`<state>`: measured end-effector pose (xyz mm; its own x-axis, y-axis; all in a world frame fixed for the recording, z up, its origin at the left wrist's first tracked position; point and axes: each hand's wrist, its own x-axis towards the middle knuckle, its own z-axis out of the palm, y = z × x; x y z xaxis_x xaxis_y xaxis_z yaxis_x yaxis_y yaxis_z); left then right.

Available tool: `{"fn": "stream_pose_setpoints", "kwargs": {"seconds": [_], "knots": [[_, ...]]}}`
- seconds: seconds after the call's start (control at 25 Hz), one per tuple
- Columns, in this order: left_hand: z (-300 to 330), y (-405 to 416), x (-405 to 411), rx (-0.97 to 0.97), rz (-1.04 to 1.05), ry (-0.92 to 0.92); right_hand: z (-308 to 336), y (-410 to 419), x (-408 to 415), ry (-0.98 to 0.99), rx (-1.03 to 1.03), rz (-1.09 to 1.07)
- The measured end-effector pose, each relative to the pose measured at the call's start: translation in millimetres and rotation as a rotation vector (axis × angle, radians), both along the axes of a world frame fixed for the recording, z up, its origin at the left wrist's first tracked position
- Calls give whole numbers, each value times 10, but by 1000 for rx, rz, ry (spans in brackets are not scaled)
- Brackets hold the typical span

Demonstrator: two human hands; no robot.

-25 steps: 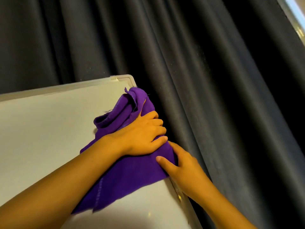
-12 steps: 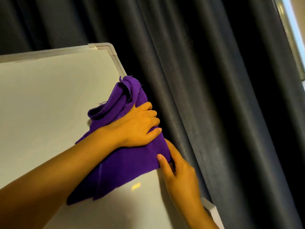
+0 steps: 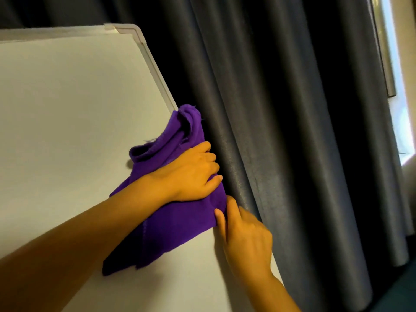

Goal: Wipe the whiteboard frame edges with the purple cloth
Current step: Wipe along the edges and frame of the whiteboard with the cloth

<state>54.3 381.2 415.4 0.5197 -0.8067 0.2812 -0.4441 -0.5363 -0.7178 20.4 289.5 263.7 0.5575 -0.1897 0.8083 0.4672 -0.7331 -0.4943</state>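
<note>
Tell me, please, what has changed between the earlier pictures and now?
The left hand has slid the purple cloth down the whiteboard's right frame edge, so more bare frame shows below the top corner. The right hand moved down with it. Unchanged: the left hand presses on the cloth, the right hand's thumb and forefinger stay at the cloth's lower corner, and the dark curtain hangs behind.

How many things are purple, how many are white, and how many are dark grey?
Purple: 1, the cloth
White: 1, the whiteboard
Dark grey: 1, the curtain
Total: 3
</note>
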Motion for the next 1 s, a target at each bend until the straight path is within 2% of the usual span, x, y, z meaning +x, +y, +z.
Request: {"fn": "stream_pose_setpoints", "kwargs": {"seconds": [0.08, 0.12, 0.24, 0.4, 0.44, 0.6, 0.72, 0.92, 1.0], "knots": [[-174, -30, -33, 1, 18, 40, -133, -87, -35, -31, -107, -123], [-199, -40, -41, -4, 31, 50, -191, -153, -40, -30, -89, -66], [-176, -80, -51, -1, 10, 47, -484, -296, -97, 56, 111, 223], [-184, -108, -51, 2, 9, 57, -909, -212, -239, 205, 435, 320], [-209, -111, -59, 5, 9, 56, -967, -179, -256, 228, 463, 307], [-449, -83, -119, 36, 1, 63, -1221, -97, -298, 264, 346, 181], [-551, -90, -103, 46, 12, 56, -1392, -114, -261, 297, 352, 150], [-654, -123, -108, 17, 44, 62, -1751, -259, -259, 411, 549, 367], [-825, -89, -189, -33, 51, 55, -1818, -270, -276, 419, 533, 401]]}}
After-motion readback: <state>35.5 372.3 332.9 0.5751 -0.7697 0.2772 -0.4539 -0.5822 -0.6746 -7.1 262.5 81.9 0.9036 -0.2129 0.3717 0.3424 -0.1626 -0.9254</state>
